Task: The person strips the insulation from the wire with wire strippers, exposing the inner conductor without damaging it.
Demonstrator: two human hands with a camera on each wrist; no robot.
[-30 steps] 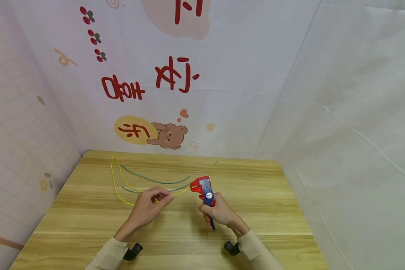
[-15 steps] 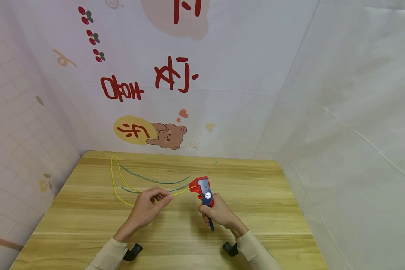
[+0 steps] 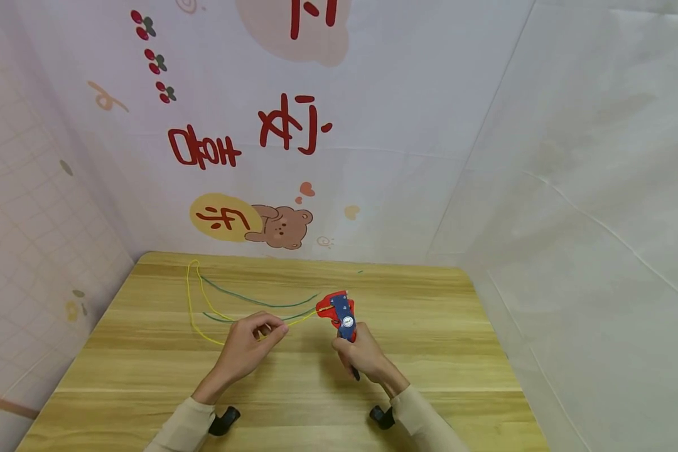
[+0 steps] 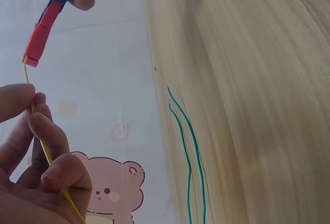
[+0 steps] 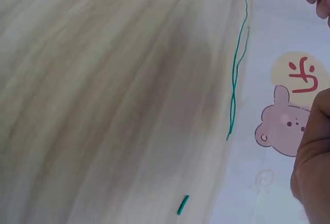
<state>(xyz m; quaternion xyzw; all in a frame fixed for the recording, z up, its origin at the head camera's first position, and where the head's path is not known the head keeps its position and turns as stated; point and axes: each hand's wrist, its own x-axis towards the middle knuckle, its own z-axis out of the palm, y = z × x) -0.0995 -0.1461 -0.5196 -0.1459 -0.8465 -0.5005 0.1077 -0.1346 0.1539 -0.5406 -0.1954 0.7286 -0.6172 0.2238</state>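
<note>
My left hand pinches a thin yellow wire between thumb and fingertips, over the middle of the table. The wire runs from there to the nose of a red and blue wire stripper, where its end sits in the tool's mouth. Around the stripper's handles curls my right hand. In the left wrist view the yellow wire crosses the left fingers, up to the tool's red head. The right wrist view has part of the right hand at its edge, with the stripper out of sight.
Two green wires lie on the wooden table beyond the left hand. A short green piece lies near the back edge. The yellow wire's loop spreads at the left. White printed cloth stands behind the table.
The stripper's head has tilted and moved slightly up, with less of its lower handle showing. My right hand has shifted slightly left. The left hand has held its place on the wire.
</note>
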